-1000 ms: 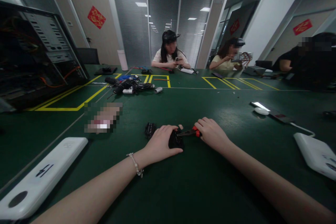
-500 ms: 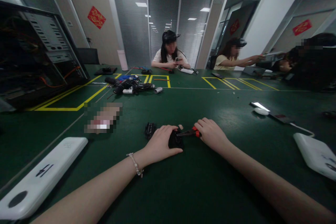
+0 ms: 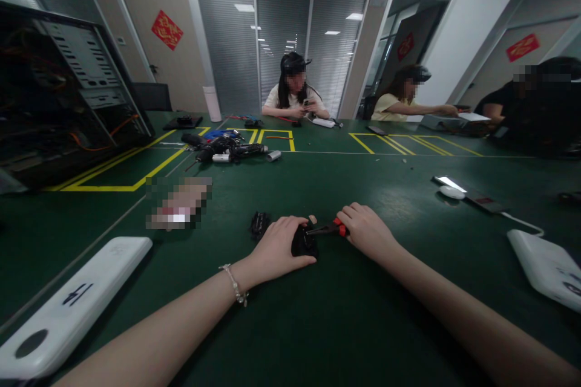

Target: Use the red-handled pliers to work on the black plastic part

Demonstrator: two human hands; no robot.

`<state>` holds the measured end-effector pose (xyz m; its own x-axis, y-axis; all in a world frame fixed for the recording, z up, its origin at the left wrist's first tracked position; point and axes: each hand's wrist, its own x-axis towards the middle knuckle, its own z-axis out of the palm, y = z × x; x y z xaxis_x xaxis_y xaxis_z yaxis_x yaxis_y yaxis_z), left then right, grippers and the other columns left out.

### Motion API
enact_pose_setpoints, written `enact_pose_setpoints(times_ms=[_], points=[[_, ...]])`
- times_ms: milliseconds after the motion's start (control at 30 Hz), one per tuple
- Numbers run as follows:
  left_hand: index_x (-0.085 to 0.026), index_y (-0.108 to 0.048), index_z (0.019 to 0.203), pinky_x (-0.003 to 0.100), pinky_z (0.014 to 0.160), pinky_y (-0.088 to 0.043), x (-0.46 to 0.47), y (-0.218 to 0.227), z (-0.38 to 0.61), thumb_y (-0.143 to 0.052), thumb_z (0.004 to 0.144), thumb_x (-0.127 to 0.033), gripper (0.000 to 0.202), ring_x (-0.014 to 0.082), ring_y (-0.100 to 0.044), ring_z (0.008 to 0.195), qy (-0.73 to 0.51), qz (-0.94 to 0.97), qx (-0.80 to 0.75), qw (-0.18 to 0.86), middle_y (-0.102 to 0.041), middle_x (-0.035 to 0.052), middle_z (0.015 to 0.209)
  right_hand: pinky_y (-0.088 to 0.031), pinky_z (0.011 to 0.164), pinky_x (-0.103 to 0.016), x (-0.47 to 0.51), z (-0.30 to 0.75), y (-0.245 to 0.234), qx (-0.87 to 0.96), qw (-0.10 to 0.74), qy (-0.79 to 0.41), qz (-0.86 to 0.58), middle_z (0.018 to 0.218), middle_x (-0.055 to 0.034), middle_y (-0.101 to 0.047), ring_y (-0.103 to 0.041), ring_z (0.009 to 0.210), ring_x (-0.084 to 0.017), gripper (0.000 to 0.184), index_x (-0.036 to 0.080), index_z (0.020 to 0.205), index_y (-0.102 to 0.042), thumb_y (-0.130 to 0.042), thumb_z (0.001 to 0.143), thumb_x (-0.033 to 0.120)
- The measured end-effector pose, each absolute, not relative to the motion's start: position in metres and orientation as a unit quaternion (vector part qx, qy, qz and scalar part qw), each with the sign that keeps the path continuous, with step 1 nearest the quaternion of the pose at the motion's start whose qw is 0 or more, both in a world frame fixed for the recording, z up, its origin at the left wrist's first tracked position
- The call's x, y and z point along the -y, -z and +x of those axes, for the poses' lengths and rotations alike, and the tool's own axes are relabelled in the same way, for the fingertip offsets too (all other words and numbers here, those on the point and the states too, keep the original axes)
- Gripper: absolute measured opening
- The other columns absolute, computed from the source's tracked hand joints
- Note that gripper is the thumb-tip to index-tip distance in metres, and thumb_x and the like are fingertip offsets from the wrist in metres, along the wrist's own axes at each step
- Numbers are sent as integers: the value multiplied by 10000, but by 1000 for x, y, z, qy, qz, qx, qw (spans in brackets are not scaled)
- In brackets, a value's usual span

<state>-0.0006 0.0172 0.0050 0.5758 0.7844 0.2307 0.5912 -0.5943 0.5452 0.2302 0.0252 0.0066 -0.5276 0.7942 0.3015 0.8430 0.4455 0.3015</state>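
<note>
My left hand is wrapped round a small black part on the table, thumb on the near side and fingers on the far side. Red-handled pliers are gripped in my right hand. Their dark jaws point left and meet the top of the black part; whether they pinch anything there is too small to tell. A black bundle lies just left of my left hand. Beyond my fingertips is a small pale piece.
White power banks lie at left and right. A phone sits ahead on the left, with a pile of cables and tools beyond. An open computer case stands far left. Several people sit across the green table.
My hands, the black part and the pliers stay almost still. At the far right, a co-worker's arms and the pale flat object there have come down toward the table.
</note>
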Motion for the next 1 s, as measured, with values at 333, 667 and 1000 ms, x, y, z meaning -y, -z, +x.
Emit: enact_pose_setpoints(times_ms=[333, 667, 1000], points=[[-233, -403, 1144, 415, 887, -355, -18, -1, -2, -628, 632, -480, 611, 249, -438, 1052, -233, 867, -392, 201, -486, 53, 1141, -371, 675, -300, -24, 229, -9, 852, 51, 196, -483, 850, -62, -571, -474, 792, -190, 226, 155, 859, -564, -539, 639, 108], [-227, -412, 1133, 410, 889, -351, -18, -1, -1, -634, 632, -467, 598, 250, -440, 1046, -234, 868, -393, 196, -491, 56, 1125, -366, 680, -304, -25, 231, -9, 849, 50, 203, -486, 856, -62, -567, -467, 793, -194, 219, 152, 850, -562, -555, 633, 125], [-230, -409, 1140, 428, 894, -350, -19, -2, -1, -630, 634, -476, 605, 258, -437, 1057, -231, 868, -392, 201, -486, 59, 1141, -367, 678, -301, -25, 229, -8, 852, 53, 200, -481, 853, -63, -567, -470, 797, -193, 238, 154, 859, -565, -562, 625, 113]])
